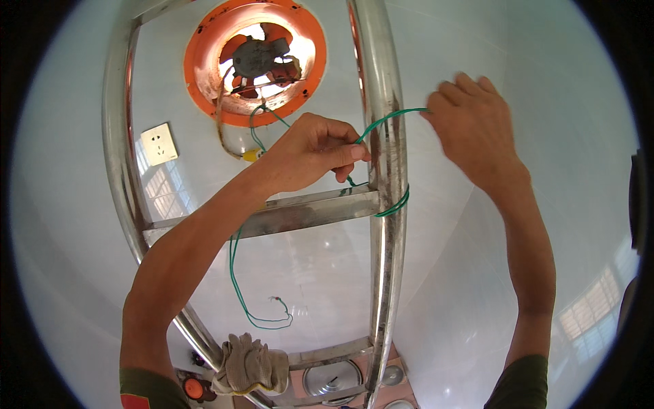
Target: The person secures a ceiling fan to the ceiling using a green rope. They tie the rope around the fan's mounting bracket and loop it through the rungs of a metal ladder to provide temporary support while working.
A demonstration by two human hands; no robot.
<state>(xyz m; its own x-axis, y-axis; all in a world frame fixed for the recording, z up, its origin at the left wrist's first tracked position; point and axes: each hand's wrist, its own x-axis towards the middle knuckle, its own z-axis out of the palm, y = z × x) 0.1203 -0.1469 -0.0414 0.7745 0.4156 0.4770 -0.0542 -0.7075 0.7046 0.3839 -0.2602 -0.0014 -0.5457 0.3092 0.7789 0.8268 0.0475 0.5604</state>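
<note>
Between the thumb and fingers of my left hand (324, 148) runs a doubled green cord (391, 116), just left of the ladder's right rail (387, 286). The cord crosses over this steel rail to my right hand (472, 122), which grips it on the far right side, its fingers blurred. Lower down, loops of the same green cord wrap the rail where the metal rung (311, 210) joins it. A loose green length (233, 271) hangs below the rung and ends in a frayed tip. My left forearm hides part of the rung.
An exhaust fan in an orange ring (194, 87) sits in the wall behind the ladder, with a yellow connector (251, 155) beneath it. A wall socket (159, 144) is at left. Work gloves (250, 365) drape over a lower rung. Far below lies a metal lid (327, 381).
</note>
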